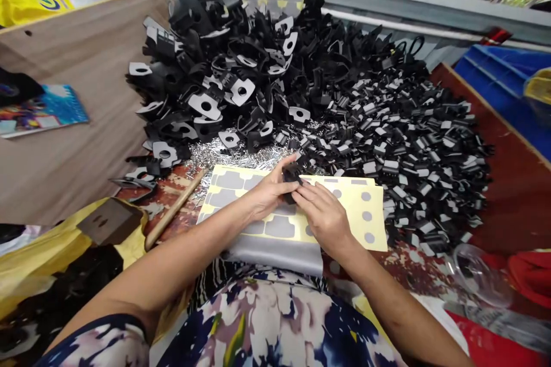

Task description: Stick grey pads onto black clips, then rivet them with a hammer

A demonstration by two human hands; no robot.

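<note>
A small black plastic part (291, 175) is held between both hands over the middle of the work surface. My left hand (272, 190) grips it from the left, its thumb laid across the front. From the right, the fingers of my right hand (322, 211) press together on the same part; their tips are partly hidden against it. Underneath lies a yellow sticker sheet (355, 218) with grey die-cut shapes, large ones on the left and round dots on the right. Behind it, loose silver rivets (210, 155) are scattered.
Larger black parts with grey faces (206, 106) are heaped at back left, smaller black clips (413, 155) at right. A wooden stick (174, 209) lies left of the sheet. A clear plastic cup (482, 275) sits right; a wooden board (107, 92) stands left, a blue crate (512, 80) far right.
</note>
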